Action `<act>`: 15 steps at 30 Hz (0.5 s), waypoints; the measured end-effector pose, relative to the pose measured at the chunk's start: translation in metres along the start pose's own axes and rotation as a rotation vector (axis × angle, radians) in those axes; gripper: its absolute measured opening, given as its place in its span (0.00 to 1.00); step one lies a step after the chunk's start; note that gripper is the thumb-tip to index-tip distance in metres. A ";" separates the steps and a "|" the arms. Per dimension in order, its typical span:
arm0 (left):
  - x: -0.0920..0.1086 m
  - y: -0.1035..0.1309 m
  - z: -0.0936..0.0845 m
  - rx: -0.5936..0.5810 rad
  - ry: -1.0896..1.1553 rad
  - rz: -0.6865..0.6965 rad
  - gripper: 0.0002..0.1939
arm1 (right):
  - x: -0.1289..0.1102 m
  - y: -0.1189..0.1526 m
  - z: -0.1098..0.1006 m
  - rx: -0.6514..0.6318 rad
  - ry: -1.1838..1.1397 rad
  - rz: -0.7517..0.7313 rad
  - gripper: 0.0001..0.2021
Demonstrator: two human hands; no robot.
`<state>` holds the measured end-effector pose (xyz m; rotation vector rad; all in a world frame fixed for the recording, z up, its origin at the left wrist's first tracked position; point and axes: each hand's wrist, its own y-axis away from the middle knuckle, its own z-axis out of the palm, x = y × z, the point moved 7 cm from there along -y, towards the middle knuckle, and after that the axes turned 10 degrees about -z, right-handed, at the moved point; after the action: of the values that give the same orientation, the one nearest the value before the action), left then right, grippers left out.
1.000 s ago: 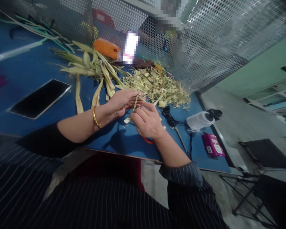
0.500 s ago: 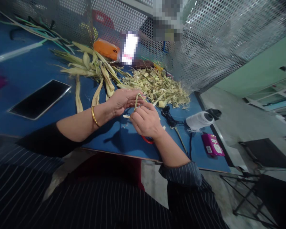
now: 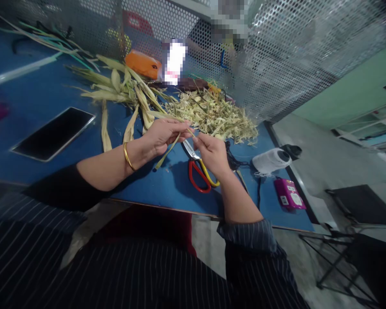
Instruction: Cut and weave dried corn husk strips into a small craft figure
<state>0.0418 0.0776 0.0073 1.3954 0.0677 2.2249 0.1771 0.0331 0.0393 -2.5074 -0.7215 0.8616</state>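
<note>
Left hand [image 3: 161, 136] and right hand [image 3: 213, 154] pinch a husk strip [image 3: 169, 152] between them, the right now drawn back, uncovering scissors [image 3: 193, 155] on the worktop [image 3: 148, 186]; one end dangles below the left fingers

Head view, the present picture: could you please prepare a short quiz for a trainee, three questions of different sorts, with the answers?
1. True or false: the left hand holds a narrow leaf strip.
2. Fill in: the scissors have one red handle and one ____ handle.
3. Which thing lies nearest to the right hand? (a) the black-screened phone (b) the scissors (c) the pink packet

Key: 1 true; 2 yellow; 3 b
</note>
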 end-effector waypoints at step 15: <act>0.006 0.005 0.006 0.006 -0.197 0.066 0.02 | -0.007 0.002 -0.005 -0.040 0.086 -0.145 0.19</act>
<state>0.0425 0.0748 0.0163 1.6344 -0.0407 2.1288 0.1767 0.0263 0.0451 -2.4735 -0.8873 0.6914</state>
